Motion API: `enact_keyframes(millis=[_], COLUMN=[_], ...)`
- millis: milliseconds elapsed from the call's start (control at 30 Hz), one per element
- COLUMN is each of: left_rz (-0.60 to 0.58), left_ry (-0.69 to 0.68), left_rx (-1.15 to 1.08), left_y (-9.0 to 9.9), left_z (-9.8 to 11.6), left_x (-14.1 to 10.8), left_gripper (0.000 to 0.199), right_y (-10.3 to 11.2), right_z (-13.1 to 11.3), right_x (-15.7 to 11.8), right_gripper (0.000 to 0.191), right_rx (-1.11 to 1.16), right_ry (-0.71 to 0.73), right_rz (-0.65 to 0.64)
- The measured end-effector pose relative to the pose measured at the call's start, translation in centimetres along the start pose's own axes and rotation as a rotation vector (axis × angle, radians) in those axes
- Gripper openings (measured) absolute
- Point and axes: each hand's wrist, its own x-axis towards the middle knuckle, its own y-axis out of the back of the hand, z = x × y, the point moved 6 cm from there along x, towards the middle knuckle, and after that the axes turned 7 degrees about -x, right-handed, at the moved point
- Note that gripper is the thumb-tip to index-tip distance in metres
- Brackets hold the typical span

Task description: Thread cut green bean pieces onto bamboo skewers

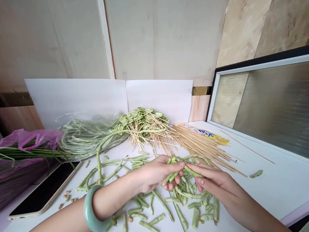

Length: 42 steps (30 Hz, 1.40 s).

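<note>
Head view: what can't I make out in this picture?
All in the head view:
Bean pieces in the left hand: partly covered by its thumb.
Purple bag: cut off by the left edge.
Print on the yellow wrapper: partly covered by sticks.
Whatever is behind the ribbed panel: blurred by it.

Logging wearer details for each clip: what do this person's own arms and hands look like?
The left hand is ungloved, with a thick, rounded, pale green bangle at the wrist. The right hand is ungloved too, no bracelet visible. Neither arm shows a sleeve.
</note>
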Motion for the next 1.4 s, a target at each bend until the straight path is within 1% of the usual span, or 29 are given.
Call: enact_keyframes(millis=[67,133,167,233,300,367,400,467,667,767,933,1067,1167,1233,1333,1400], left_rz=[-0.010,-0.060,-0.103,-0.208,-0.212,-0.187,-0.169,-0.121,0.025,0.065,0.068,0.097,0.121,0.143,0.173,0.195], left_ry=[-0.001,0.038,0.066,0.126,0.121,0.120,0.138,0.178,0.224,0.251,0.364,0.436,0.486,0.488,0.417,0.296], left_rx=[0.003,0.068,0.137,0.353,0.571,0.810,0.904,1.010,1.096,1.133,1.158,1.206,1.239,1.237,1.185,1.106], left_y=[0.0,0.0,-0.1,-0.1,0.4,1.2,1.6,2.6,5.9,7.3,8.9,10.5,11.7,12.5,13.1,13.1], left_z=[0.1,0.5,1.0,2.2,4.0,5.5,5.9,6.1,4.5,3.9,3.6,4.1,4.4,4.5,4.7,4.9], left_x=[-0.2,-0.7,-1.1,-2.2,-3.3,-4.2,-4.6,-5.0,-5.1,-5.5,-6.6,-7.5,-7.7,-7.5,-6.4,-5.5], left_gripper=[0.045,0.046,0.045,0.044,0.037,0.027,0.024,0.021,0.018,0.030,0.042,0.048,0.036,0.029,0.029,0.029], right_y=[-0.1,0.0,0.1,0.1,-0.2,-0.8,-1.2,-1.8,-3.1,-3.6,-4.3,-5.0,-6.1,-7.1,-8.9,-10.0], right_z=[-0.3,-0.5,-0.6,-0.7,-0.8,-0.8,-0.8,-0.8,-1.7,-2.4,-3.8,-4.6,-5.0,-5.2,-5.4,-5.5], right_x=[0.2,0.3,0.3,0.3,0.3,0.1,0.1,-0.1,-0.2,-0.1,1.0,3.4,6.1,7.9,10.1,11.0], right_gripper=[0.043,0.038,0.034,0.023,0.014,0.012,0.012,0.012,0.013,0.016,0.018,0.016,0.008,0.013,0.019,0.020], right_rx=[0.003,-0.072,-0.131,-0.238,-0.303,-0.357,-0.381,-0.422,-0.442,-0.441,-0.447,-0.461,-0.503,-0.554,-0.649,-0.715], right_ry=[0.019,0.036,0.051,0.093,0.142,0.184,0.197,0.203,0.246,0.268,0.313,0.345,0.360,0.357,0.337,0.315], right_rz=[-0.017,0.012,0.033,0.064,0.052,0.014,-0.006,-0.036,-0.092,-0.110,-0.158,-0.183,-0.205,-0.240,-0.359,-0.482])
